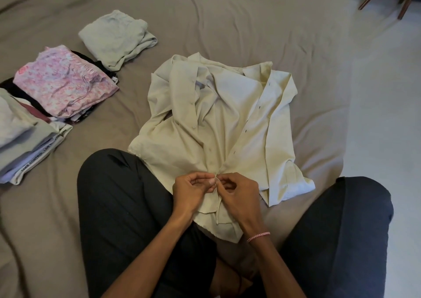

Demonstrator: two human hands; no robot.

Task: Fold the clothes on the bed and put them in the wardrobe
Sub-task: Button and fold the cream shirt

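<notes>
Where the two front edges of the shirt come together low down, both hands meet and pinch the cloth. The left hand has its fingers curled in, with thumb and forefinger closed tight on the button edge. The right hand pinches the facing edge, its fingers curled the same way, leaving only a narrow hollow in the palm. The fingertips of the two hands touch or nearly touch. I cannot tell whether a button sits between them.

The shirt is cream and crumpled and lies front up on the bed, its collar at the far end. It is open from the collar down to the hands. Small pale buttons run along the edge on the left hand's side, and dark buttonholes along the other. Its hem lies in the person's lap, between knees in black trousers.

A red and white thread band circles the right wrist. To the left on the bed lie a folded pale green garment, a folded pink flowered garment on top of dark clothes, and a nearer stack of grey and white clothes.
</notes>
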